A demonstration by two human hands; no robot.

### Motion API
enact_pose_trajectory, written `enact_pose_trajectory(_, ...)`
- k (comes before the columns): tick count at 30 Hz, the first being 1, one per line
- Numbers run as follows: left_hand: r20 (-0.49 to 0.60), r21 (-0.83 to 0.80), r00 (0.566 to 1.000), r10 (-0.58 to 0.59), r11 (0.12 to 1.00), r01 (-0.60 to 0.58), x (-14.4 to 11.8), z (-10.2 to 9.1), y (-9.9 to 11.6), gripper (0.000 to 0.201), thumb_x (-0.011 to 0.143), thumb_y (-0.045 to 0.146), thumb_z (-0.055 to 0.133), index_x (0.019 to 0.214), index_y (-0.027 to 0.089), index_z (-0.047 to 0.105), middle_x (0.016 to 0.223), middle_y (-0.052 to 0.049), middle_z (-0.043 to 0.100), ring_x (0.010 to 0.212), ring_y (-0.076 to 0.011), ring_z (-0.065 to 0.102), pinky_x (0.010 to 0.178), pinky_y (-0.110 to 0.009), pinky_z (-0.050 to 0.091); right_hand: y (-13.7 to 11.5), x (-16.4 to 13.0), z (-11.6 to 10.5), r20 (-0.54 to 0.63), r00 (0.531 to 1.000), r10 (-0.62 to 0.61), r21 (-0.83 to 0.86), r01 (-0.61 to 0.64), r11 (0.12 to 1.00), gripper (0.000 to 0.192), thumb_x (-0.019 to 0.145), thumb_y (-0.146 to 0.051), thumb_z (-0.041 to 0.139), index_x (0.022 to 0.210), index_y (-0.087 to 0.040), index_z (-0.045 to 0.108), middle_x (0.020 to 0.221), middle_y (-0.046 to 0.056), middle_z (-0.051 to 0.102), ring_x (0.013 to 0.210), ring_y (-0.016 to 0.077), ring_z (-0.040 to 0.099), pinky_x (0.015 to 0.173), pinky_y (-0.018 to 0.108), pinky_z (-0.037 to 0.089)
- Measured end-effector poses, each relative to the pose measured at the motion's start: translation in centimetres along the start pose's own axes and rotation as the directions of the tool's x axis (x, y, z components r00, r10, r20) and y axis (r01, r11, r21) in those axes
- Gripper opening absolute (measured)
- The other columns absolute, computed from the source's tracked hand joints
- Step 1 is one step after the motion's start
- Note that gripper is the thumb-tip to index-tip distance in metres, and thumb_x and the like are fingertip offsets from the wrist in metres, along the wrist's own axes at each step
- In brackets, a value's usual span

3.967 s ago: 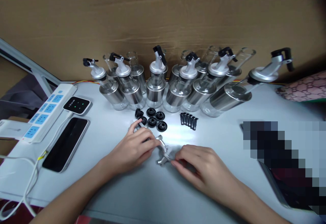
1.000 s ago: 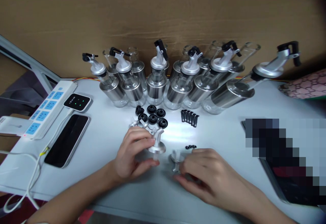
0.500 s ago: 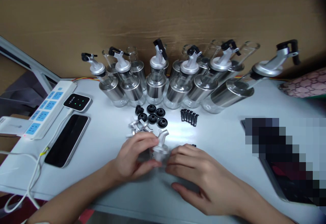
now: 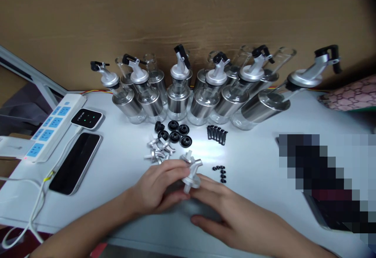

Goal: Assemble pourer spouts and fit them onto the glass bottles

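Both hands have drawn together since a second ago — left hand (image 4: 160, 189) and right hand (image 4: 232, 219) fingers clamped on one metal pour spout (image 4: 191, 172) — which could slip and scatter the tiny black rings (image 4: 221, 172) just beside it on the counter (image 4: 258, 160).

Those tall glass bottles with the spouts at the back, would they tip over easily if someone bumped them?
Probably yes: each glass bottle is tall and carries a spout cap on top, so a knock could topple it. They stand packed together, so one might hit its neighbours. The clear glass likely breaks if dropped.
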State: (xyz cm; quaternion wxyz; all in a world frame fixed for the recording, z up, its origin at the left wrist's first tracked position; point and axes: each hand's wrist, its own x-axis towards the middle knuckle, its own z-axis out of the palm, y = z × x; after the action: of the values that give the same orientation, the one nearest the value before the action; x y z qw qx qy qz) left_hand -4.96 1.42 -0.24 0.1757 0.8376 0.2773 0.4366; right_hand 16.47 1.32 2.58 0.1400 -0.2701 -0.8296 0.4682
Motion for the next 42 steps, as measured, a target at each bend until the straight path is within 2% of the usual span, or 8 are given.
enact_pose_trajectory(4, 0.019, 0.002, 1.0, -0.017, 1.0, 0.017, -0.4, 0.5, -0.2, 0.035, 0.098, 0.028, 0.047, 0.129, 0.012, 0.046, 0.109, -0.015, 0.062, 0.102, -0.0195, 0.063, 0.084, -0.027, 0.057, 0.6, 0.0, -1.3, -0.033, 0.999, -0.033, 0.011, 0.034, 0.999, 0.029, 0.09, -0.013, 0.058, 0.116, -0.024, 0.063, 0.112, 0.005, 0.067, 0.109, 0.0167, 0.061, 0.095, 0.03, 0.051)
enact_pose_trajectory(7, 0.036, 0.057, 0.999, -0.022, 0.998, 0.02, -0.3, 0.7, -0.2, 0.032, 0.099, 0.031, 0.045, 0.126, 0.013, 0.046, 0.107, -0.014, 0.064, 0.1, -0.0187, 0.065, 0.08, -0.027, 0.058, 1.5, -0.4, -2.6, -0.16, 0.986, -0.053, -0.14, 0.03, 0.99, 0.019, 0.092, -0.012, 0.051, 0.101, -0.02, 0.065, 0.096, 0.005, 0.068, 0.09, 0.017, 0.063, 0.08, 0.032, 0.053)
enact_pose_trajectory(10, 0.087, 0.134, 0.996, 0.0, 0.991, -0.011, 0.1, 0.7, -0.2, 0.027, 0.099, 0.031, 0.044, 0.121, 0.015, 0.046, 0.102, -0.011, 0.067, 0.093, -0.0175, 0.067, 0.072, -0.026, 0.059, 2.5, -0.7, -3.7, -0.249, 0.968, -0.039, -0.421, -0.072, 0.904, 0.014, 0.084, -0.012, 0.055, 0.093, -0.019, 0.065, 0.102, 0.01, 0.064, 0.098, 0.0258, 0.057, 0.083, 0.044, 0.048)
enact_pose_trajectory(13, 0.121, 0.181, 0.993, 0.006, 0.983, -0.028, 0.4, 0.5, 0.0, 0.025, 0.1, 0.03, 0.043, 0.118, 0.014, 0.047, 0.101, -0.012, 0.069, 0.088, -0.0172, 0.069, 0.069, -0.026, 0.059, 3.2, -0.8, -4.0, -0.228, 0.973, 0.024, -0.51, -0.14, 0.849, 0.012, 0.078, -0.013, 0.06, 0.088, -0.018, 0.065, 0.111, 0.012, 0.061, 0.109, 0.0312, 0.052, 0.088, 0.05, 0.045)
enact_pose_trajectory(23, 0.113, 0.144, 0.993, 0.044, 0.988, -0.061, 0.5, 0.4, -0.2, 0.025, 0.1, 0.029, 0.043, 0.117, 0.011, 0.049, 0.098, -0.013, 0.07, 0.091, -0.0177, 0.068, 0.075, -0.028, 0.055, 3.7, -0.5, -3.4, -0.232, 0.972, 0.048, -0.486, -0.159, 0.859, 0.01, 0.081, -0.015, 0.061, 0.088, -0.015, 0.069, 0.104, 0.013, 0.063, 0.099, 0.0289, 0.054, 0.082, 0.046, 0.046)
enact_pose_trajectory(29, 0.14, 0.115, 0.989, 0.041, 0.992, -0.058, 0.5, 0.2, -0.3, 0.026, 0.1, 0.026, 0.043, 0.123, 0.014, 0.046, 0.105, -0.013, 0.071, 0.097, -0.0167, 0.069, 0.079, -0.03, 0.053, 3.8, -0.4, -3.5, -0.265, 0.963, -0.041, -0.472, -0.093, 0.877, 0.008, 0.082, -0.011, 0.061, 0.081, -0.017, 0.067, 0.098, 0.01, 0.065, 0.093, 0.0272, 0.058, 0.077, 0.044, 0.046)
enact_pose_trajectory(36, 0.129, 0.133, 0.991, 0.046, 0.989, -0.064, 0.4, 0.4, -0.2, 0.026, 0.101, 0.027, 0.041, 0.124, 0.014, 0.046, 0.102, -0.012, 0.073, 0.095, -0.0157, 0.07, 0.077, -0.03, 0.054, 2.4, -0.6, -3.7, -0.426, 0.901, -0.087, -0.156, 0.022, 0.988, 0.011, 0.089, -0.012, 0.061, 0.096, -0.02, 0.062, 0.086, 0.001, 0.069, 0.078, 0.0114, 0.064, 0.07, 0.022, 0.05)
enact_pose_trajectory(42, 0.13, 0.143, 0.989, 0.067, 0.986, -0.086, 0.5, 0.6, -0.1, 0.027, 0.101, 0.025, 0.043, 0.125, 0.014, 0.045, 0.1, -0.011, 0.074, 0.093, -0.0149, 0.07, 0.077, -0.029, 0.054, 1.9, -0.6, -3.1, -0.487, 0.873, -0.041, -0.06, 0.013, 0.998, 0.023, 0.089, -0.011, 0.059, 0.1, -0.027, 0.07, 0.091, 0.0, 0.065, 0.078, 0.0094, 0.063, 0.067, 0.018, 0.05)
